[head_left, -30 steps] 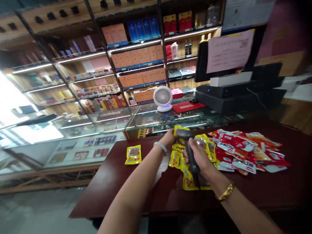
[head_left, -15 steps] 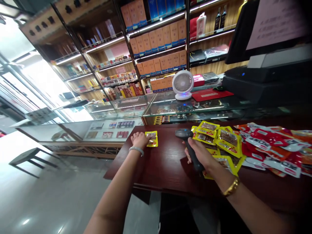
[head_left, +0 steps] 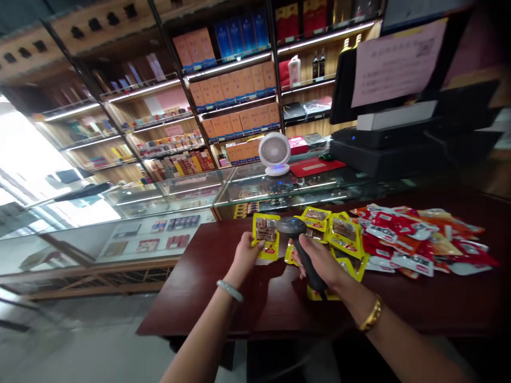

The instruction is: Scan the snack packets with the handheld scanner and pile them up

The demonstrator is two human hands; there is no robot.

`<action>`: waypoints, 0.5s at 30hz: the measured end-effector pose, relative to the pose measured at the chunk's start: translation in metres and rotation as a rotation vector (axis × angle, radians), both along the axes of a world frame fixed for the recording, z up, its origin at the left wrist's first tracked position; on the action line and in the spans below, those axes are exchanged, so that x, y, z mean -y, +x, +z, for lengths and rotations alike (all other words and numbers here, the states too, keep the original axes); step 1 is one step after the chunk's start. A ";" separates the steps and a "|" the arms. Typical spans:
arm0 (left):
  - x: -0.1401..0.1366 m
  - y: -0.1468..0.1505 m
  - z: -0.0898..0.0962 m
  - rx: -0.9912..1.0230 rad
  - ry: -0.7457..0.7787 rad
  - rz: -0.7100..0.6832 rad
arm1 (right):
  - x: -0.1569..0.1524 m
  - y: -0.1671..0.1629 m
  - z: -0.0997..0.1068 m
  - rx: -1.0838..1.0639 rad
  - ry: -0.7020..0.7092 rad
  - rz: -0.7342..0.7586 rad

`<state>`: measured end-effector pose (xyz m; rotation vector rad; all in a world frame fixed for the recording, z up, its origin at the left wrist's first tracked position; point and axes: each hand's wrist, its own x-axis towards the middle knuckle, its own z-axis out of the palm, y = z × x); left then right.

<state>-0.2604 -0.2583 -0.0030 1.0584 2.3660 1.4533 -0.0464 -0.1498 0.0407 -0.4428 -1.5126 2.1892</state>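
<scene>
Between the thumb and fingers of my left hand (head_left: 247, 251) is a yellow snack packet (head_left: 266, 230), lifted with its clear window facing me. My right hand (head_left: 319, 261) is wrapped around the handle of a dark barcode scanner (head_left: 293, 227). The scanner's head is close to the right edge of the held packet. Behind and under my right hand lies a pile of similar yellow snack packets (head_left: 344, 234), partly hidden by the hand and scanner.
Red, white and orange packets (head_left: 419, 239) are heaped on the right of the dark wooden table (head_left: 191, 298). Behind it, a glass display counter (head_left: 239, 191) carries a white fan (head_left: 274, 152) and a red mat (head_left: 317, 166). A monitor (head_left: 343, 88) stands at the back right.
My left hand has picked the yellow packet up from the table and brought it beside the scanner head. My right hand still grips the scanner. The camera view has turned right.
</scene>
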 end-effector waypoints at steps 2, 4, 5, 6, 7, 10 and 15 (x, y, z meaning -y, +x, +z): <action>-0.018 0.019 0.002 0.009 0.020 -0.044 | -0.009 0.012 0.005 -0.013 0.000 -0.042; -0.037 0.035 0.004 0.026 0.028 -0.077 | -0.018 0.023 0.006 -0.028 0.005 -0.073; -0.046 0.042 0.005 0.035 0.030 -0.086 | -0.023 0.029 0.005 -0.036 0.001 -0.091; -0.056 0.048 0.007 0.043 0.029 -0.094 | -0.028 0.035 0.004 -0.040 -0.006 -0.114; -0.065 0.055 0.008 0.047 0.026 -0.102 | -0.033 0.040 0.002 -0.040 -0.017 -0.137; -0.090 0.074 0.015 0.036 -0.011 -0.125 | -0.046 0.056 -0.003 -0.024 -0.049 -0.215; -0.123 0.106 0.031 -0.027 -0.121 -0.122 | -0.060 0.082 -0.005 -0.024 -0.086 -0.307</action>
